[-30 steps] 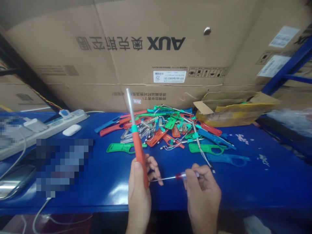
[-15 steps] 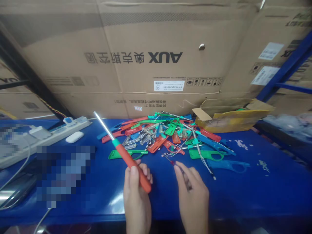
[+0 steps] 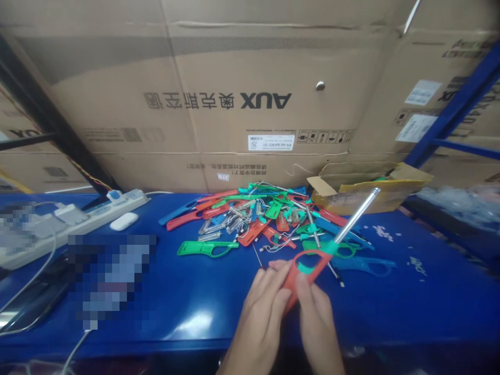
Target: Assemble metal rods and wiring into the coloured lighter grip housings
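An orange long-nosed gas lighter [image 3: 318, 263] with a green collar and a silver barrel is held between my two hands, its barrel slanting up to the right. My left hand [image 3: 260, 320] is closed on the handle from the left. On the other side, my right hand [image 3: 318, 315] grips it with the thumb near the green trigger [image 3: 307, 268] inside the loop. A thin screwdriver shaft [image 3: 257, 254] sticks out beyond my left fingers; its handle is mostly hidden, and which hand holds it I cannot tell. Behind lies a pile of lighter parts [image 3: 253, 229] in orange, green and blue.
A green lighter shell [image 3: 205, 248] lies left of my hands, and a translucent blue one [image 3: 363, 264] lies right. An open carton [image 3: 375, 195] stands back right. At left are a power strip [image 3: 82, 221], a white case [image 3: 124, 221] and a cable. Large cardboard [image 3: 219, 62] backs the blue table.
The lighter has swung from pointing up-left to pointing up-right and moved rightward. My left hand moved right with it, and my right hand has joined it on the lighter.
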Available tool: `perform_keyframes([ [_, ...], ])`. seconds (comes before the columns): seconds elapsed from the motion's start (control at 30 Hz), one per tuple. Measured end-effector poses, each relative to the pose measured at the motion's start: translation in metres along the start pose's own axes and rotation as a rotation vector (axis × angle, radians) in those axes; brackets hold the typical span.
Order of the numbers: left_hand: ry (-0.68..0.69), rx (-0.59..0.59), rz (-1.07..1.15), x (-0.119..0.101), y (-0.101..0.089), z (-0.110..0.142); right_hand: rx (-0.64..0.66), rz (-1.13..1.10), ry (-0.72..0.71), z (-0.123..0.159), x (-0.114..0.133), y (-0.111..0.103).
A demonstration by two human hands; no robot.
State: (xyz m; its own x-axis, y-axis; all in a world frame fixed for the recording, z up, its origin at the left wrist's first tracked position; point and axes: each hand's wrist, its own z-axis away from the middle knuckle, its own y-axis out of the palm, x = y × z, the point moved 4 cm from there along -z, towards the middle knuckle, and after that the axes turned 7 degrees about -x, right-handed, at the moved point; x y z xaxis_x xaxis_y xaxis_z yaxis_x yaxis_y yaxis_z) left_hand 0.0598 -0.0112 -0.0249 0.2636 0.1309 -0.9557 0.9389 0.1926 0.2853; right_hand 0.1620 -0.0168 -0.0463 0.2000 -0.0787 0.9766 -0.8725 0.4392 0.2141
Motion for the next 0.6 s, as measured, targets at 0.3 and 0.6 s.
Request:
perform_keyframes([
  [0.3,0.032,0.123,0.080,0.011,0.001,-0.003,-0.105,-0.231,0.032,-0.029,0.014,-0.021],
  [0.6,-0.217,0.464,0.269,0.017,-0.029,0.035,-0.111,0.123,0.065,-0.033,0.037,-0.050],
])
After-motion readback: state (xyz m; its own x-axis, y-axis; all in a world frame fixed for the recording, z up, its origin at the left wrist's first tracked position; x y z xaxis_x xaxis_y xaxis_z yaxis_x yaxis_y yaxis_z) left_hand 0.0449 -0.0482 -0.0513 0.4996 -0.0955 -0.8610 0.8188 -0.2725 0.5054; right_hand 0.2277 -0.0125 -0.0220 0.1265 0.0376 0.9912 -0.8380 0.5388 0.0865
